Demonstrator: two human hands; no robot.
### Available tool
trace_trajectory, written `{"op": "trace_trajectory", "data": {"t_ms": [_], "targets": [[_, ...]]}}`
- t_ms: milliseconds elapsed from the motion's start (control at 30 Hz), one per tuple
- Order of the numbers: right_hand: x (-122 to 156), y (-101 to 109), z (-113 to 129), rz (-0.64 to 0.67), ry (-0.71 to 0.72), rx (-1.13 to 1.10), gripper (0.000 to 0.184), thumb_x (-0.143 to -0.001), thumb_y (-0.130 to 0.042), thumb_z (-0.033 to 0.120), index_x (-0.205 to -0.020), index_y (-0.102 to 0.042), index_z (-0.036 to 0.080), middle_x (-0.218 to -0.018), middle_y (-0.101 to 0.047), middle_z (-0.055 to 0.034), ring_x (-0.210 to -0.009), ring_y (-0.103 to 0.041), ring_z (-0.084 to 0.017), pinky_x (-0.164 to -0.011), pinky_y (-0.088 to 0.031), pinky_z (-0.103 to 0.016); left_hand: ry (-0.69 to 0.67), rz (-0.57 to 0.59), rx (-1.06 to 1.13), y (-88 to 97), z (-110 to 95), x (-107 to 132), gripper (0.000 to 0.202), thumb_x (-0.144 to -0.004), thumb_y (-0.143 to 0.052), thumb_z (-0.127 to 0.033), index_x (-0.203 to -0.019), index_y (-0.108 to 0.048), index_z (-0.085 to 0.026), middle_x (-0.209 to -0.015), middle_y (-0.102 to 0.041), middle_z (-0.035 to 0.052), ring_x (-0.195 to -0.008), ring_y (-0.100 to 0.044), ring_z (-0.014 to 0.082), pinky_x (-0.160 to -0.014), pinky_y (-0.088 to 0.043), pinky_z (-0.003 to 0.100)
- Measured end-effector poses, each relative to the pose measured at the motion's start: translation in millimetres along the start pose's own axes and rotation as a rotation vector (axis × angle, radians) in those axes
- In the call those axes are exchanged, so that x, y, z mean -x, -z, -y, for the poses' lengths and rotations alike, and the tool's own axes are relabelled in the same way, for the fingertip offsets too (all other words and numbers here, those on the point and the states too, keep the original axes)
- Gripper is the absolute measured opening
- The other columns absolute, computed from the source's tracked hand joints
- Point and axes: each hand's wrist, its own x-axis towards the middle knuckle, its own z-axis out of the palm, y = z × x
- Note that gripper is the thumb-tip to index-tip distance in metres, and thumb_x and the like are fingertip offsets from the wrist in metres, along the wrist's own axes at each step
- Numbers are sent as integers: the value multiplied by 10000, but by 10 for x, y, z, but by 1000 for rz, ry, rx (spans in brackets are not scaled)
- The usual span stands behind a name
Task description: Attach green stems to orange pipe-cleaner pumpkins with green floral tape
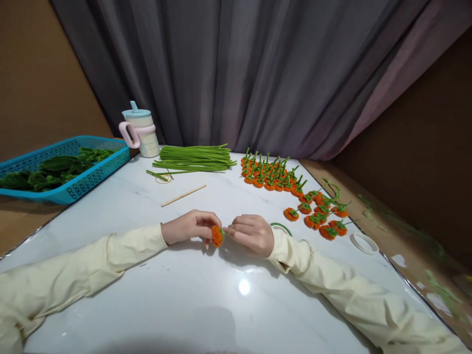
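Over the middle of the table, my left hand [191, 226] pinches a small orange chenille pumpkin [217, 236] between thumb and fingers. Its green top faces right, toward my right hand [254, 235]. The fingertips of that right hand are closed together right beside the green top; what they grip, if anything, is too small to make out. Behind the hands lies a bundle of green chenille stems [195, 158]. To the right of it stand rows of finished-looking orange pumpkins [271, 173] with upright green stems, and nearer me a looser group of pumpkins [320, 211].
A wooden stick [183, 195] and a thin tan ring [163, 180] lie left of centre. A green-edged roll [282, 227] is partly behind my right wrist; a white ring [364, 243] sits at the right edge. Back left are a lidded cup [147, 135] and a blue basket [79, 189] of green pieces.
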Motion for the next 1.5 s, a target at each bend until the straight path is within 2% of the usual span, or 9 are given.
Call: {"op": "trace_trajectory", "data": {"t_ms": [167, 533, 867, 933, 1000, 1167, 1267, 1400, 1500], "targets": [[-59, 36, 30, -53, 157, 258, 143, -823, -514, 49, -717, -592, 104, -588, -597, -44, -590, -527, -135, -543, -428, -260, 45, -12, 94, 5, 17, -20, 151, -681, -676, -175, -801, -603, -118, -698, -652, 13, -552, -586, 95, -554, -492, 221], [-90, 79, 36, -112, 262, 341, 97, -808, -522, 39, -861, -600, 61, -586, -610, -63, -565, -544, -141, -530, -468, -272, 105, 37, 264, -36, -38, -8, 177, -650, -707, -179, -781, -606, -115, -682, -648, 13, -578, -583, 95, -545, -492, 203], [-77, 64, 50, -116, 200, 246, 98, -820, -488, 16, -871, -557, 63, -598, -611, -68, -561, -543, -145, -496, -431, -274, 168, 87, 424, 8, 39, -30, 186, -647, -661, -133, -821, -605, -100, -687, -623, 27, -606, -570, 106, -556, -470, 204], [-54, 26, 58, -113, 98, 137, 110, -840, -453, 29, -867, -552, 68, -594, -603, -71, -543, -531, -142, -485, -411, -271, 177, 87, 443, 13, 37, -29, 174, -670, -654, -148, -828, -605, -94, -688, -609, 30, -615, -559, 105, -573, -470, 211], [-18, -21, 71, -107, -85, -47, 142, -863, -422, 69, -845, -562, 81, -583, -594, -69, -521, -519, -129, -477, -402, -255, 190, 81, 439, 18, 21, -28, 149, -696, -642, -171, -816, -601, -92, -682, -602, 33, -611, -556, 105, -596, -471, 219], [26, -86, 90, -20, -737, -722, 211, -839, -506, 305, -730, -576, 137, -595, -652, -52, -453, -503, -82, -463, -416, -203, 214, 87, 251, 45, -68, -21, 203, -761, -599, -274, -845, -570, -92, -726, -611, 66, -662, -592, 145, -624, -486, 254], [-22, -56, 69, 25, -1071, -1114, 282, -737, -627, 397, -651, -539, 144, -572, -660, -43, -434, -483, -77, -451, -403, -209, 113, 2, 102, 47, -148, 0, 279, -776, -577, -309, -976, -519, -124, -835, -597, 65, -738, -589, 163, -655, -508, 300], [-104, -2, 35, -6, -1259, -1305, 326, -611, -735, 402, -616, -558, 129, -536, -652, -22, -421, -472, -68, -454, -377, -212, -87, -56, -317, -36, -218, 56, 389, -759, -590, -288, -1107, -461, -172, -978, -559, 52, -759, -560, 131, -689, -491, 271], [-135, 14, 32, -16, -1297, -1348, 324, -578, -760, 386, -608, -577, 120, -512, -646, -8, -420, -474, -60, -461, -369, -205, -238, -207, -744, -157, -200, 92, 274, -778, -565, -258, -1036, -521, -176, -978, -565, 44, -722, -544, 112, -625, -450, 209]]}}
